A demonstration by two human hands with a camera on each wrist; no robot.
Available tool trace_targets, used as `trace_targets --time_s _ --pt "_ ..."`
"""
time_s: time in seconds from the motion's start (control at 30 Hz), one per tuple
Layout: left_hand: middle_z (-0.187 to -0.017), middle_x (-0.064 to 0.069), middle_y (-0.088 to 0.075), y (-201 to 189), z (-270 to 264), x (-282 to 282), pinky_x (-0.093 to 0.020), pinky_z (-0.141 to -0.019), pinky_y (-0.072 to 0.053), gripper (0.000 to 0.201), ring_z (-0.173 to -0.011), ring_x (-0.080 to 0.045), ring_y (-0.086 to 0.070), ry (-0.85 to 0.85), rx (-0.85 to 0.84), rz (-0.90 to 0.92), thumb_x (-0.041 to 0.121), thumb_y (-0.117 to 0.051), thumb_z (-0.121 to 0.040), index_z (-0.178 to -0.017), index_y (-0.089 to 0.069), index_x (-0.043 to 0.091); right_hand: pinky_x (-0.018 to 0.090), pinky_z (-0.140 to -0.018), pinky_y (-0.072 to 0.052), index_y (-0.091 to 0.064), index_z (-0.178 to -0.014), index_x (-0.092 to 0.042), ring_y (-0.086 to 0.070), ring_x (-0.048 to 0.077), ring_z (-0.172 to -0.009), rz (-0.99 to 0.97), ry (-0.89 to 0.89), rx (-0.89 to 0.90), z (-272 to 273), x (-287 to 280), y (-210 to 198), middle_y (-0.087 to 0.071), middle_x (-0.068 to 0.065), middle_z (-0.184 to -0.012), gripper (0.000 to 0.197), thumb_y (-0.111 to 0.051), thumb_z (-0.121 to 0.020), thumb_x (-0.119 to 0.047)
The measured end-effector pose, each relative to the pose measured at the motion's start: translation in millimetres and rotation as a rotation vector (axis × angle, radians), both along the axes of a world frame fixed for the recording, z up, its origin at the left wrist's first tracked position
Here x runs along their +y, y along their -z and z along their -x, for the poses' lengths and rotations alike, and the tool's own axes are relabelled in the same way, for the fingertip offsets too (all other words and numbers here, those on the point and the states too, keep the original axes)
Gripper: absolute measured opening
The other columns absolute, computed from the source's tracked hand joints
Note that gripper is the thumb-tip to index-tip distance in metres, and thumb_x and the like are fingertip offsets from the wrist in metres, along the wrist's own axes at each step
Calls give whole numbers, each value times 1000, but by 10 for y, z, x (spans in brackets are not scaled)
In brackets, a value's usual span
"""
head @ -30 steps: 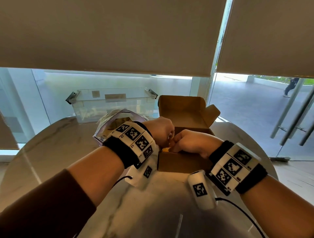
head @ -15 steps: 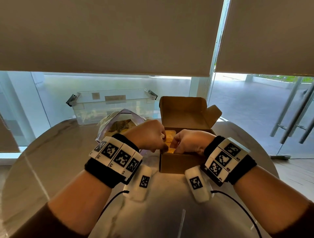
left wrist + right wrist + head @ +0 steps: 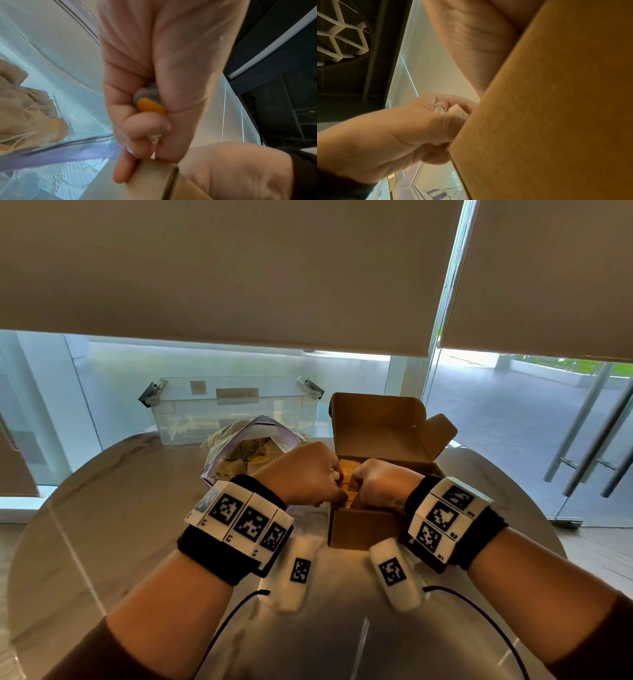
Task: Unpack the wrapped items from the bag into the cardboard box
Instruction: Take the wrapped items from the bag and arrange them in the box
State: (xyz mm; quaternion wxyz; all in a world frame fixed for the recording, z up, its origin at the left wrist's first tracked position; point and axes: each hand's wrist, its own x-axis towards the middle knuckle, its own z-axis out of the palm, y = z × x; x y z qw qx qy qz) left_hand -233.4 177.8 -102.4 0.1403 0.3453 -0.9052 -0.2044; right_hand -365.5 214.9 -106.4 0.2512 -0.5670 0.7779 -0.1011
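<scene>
Both hands meet over the open cardboard box (image 3: pixel 368 525), sitting on the round marble worktop (image 3: pixel 113 529) at about 1 o'clock from the person. The left hand (image 3: pixel 305 474) has its fingers (image 3: pixel 147 124) curled tight around a small orange item (image 3: pixel 151 106) with a bit of grey wrapping behind it, right at the box's near-left corner. The right hand (image 3: pixel 380 486) reaches in from 3 o'clock, curled over the front wall; what its fingers hold, I cannot tell. More orange pieces (image 3: pixel 349 474) lie inside the box between the two hands. At 11 o'clock, just beside the box, the clear zip bag (image 3: pixel 239 440) stands open with pale wrapped items (image 3: pixel 25 115) inside. Behind it, a clear plastic bin (image 3: pixel 233 405).
</scene>
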Motion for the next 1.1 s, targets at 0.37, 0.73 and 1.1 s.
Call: trace_targets --time_s 0.37,0.73,1.1 --pt "-73 7 -47 1 -106 -7 -6 -43 -36 33 -59 -3 -44 -146 594 -419 44 -50 -90 -104 -56 14 21 -58 -48 -56 -92 -23 -58 13 -82 129 -40 -18 96 209 -185 -58 0 -95 34 -80 -70 -17" --pt "-84 -8 -38 -7 -246 -32 -26 -71 -49 44 -77 -16 -46 135 1296 -1391 7 -54 -73 -116 -53 1 17 -53 -51 -61 -83 -24 -64 10 -67 818 8 -391 -173 270 -245 -65 -2 -81 10 -64 -86 -16" --pt "-99 -17 -57 -7 -208 9 -33 -88 -51 40 -82 -18 -59 163 1192 -1242 2 -29 -96 -135 -39 2 21 -59 -56 -67 -107 -12 -64 10 -63 757 24 -709 -329 265 -72 -68 6 -87 21 -57 -91 -20"
